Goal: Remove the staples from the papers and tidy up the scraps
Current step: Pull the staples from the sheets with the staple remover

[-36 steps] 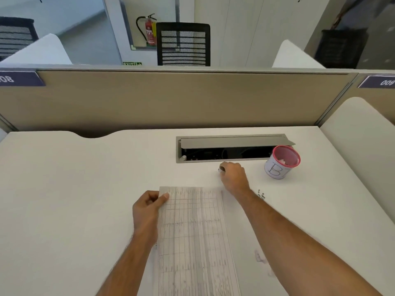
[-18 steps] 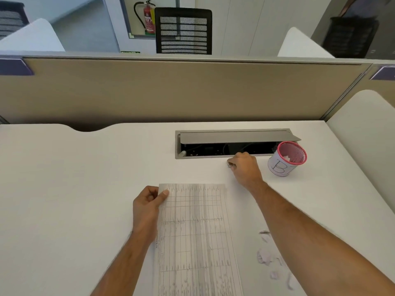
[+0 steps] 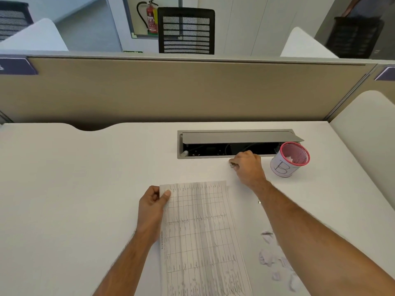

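Observation:
A printed sheet of paper with a ruled table lies on the white desk. My left hand pinches its top left corner between thumb and fingers. My right hand is beyond the sheet, fingers curled round a small metal object, close to the desk's open cable slot. A pink mesh cup wrapped in white paper marked "B" stands just right of that hand, with a scrap inside. Several torn paper scraps lie beside my right forearm.
The open cable slot with its grey flap is set into the desk's far side. A beige partition closes off the back. A small metal bit lies by my right wrist. Another desk surface adjoins on the right.
My right hand has travelled right and away from the sheet, toward the cable slot and the pink cup. My left hand has kept its pinch on the paper corner.

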A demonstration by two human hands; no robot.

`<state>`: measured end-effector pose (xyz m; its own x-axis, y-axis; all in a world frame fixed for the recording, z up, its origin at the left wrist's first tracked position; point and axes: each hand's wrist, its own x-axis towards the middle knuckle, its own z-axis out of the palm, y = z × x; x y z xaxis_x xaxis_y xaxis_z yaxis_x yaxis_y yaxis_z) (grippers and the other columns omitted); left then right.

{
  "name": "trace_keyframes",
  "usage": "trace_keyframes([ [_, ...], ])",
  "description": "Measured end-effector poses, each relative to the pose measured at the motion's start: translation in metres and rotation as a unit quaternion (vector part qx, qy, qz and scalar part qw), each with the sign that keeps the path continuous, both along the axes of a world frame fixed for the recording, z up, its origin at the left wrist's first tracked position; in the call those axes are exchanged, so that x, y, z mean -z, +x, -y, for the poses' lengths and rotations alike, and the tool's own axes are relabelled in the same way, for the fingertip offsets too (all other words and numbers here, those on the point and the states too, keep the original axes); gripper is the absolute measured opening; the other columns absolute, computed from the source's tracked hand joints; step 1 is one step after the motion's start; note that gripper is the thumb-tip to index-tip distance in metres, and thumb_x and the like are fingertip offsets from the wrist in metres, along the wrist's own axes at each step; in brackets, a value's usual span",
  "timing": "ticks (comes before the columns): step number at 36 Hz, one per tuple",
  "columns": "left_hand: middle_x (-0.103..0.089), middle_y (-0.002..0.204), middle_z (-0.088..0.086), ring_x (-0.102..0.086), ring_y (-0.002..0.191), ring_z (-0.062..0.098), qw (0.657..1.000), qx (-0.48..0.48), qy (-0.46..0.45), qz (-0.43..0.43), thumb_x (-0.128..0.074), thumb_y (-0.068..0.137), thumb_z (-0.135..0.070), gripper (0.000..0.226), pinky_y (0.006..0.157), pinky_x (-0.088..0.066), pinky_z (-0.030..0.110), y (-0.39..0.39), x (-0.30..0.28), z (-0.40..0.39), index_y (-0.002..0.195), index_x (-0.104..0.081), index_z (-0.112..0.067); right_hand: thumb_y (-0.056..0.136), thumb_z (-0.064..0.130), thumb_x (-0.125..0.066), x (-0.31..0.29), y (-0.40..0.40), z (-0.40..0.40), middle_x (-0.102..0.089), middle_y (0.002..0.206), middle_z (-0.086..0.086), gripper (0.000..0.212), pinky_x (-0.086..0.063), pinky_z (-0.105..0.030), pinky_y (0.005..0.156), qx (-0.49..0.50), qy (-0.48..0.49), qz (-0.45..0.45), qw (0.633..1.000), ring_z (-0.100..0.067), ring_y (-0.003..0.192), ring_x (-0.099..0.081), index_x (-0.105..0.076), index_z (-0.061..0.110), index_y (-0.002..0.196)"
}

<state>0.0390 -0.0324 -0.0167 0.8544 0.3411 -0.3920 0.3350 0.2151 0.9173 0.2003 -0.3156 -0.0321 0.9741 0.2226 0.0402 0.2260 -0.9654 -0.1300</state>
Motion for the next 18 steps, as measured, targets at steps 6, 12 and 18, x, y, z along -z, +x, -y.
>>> trace_keyframes([
  [6, -0.078, 0.101, 0.012, -0.077, 0.096, 0.029, 1.0, 0.019, 0.003, -0.005, -0.064, 0.1, -0.012, 0.009, 0.084, -0.062, 0.045, -0.0015, 0.0008, -0.0017, 0.103, -0.064, -0.003, 0.097, 0.014, -0.06, 0.0006, 0.0027, 0.0008, -0.066, 0.121, 0.003, 0.031, -0.031, -0.043, 0.107, 0.015, 0.006, -0.016, 1.0, -0.021, 0.121, -0.047, -0.071, 0.026, 0.124],
  [12, -0.079, 0.104, 0.008, -0.077, 0.097, 0.024, 0.999, 0.04, 0.008, -0.006, -0.059, 0.103, -0.014, 0.012, 0.078, -0.063, 0.036, -0.0018, -0.0002, 0.0001, 0.11, -0.064, -0.005, 0.095, 0.012, -0.06, -0.0019, 0.0027, -0.0023, -0.063, 0.125, 0.002, 0.036, -0.03, -0.047, 0.109, 0.033, -0.009, -0.036, 0.999, -0.022, 0.123, -0.046, -0.068, 0.027, 0.127],
  [18, -0.078, 0.105, 0.006, -0.077, 0.098, 0.023, 0.998, 0.056, 0.023, -0.006, -0.057, 0.105, -0.017, 0.013, 0.078, -0.064, 0.035, -0.004, 0.0014, 0.0006, 0.111, -0.062, -0.007, 0.097, 0.014, -0.059, -0.006, -0.0017, -0.0021, -0.062, 0.125, 0.0, 0.033, -0.031, -0.047, 0.107, 0.042, -0.033, -0.041, 0.998, -0.023, 0.122, -0.046, -0.069, 0.027, 0.126],
])
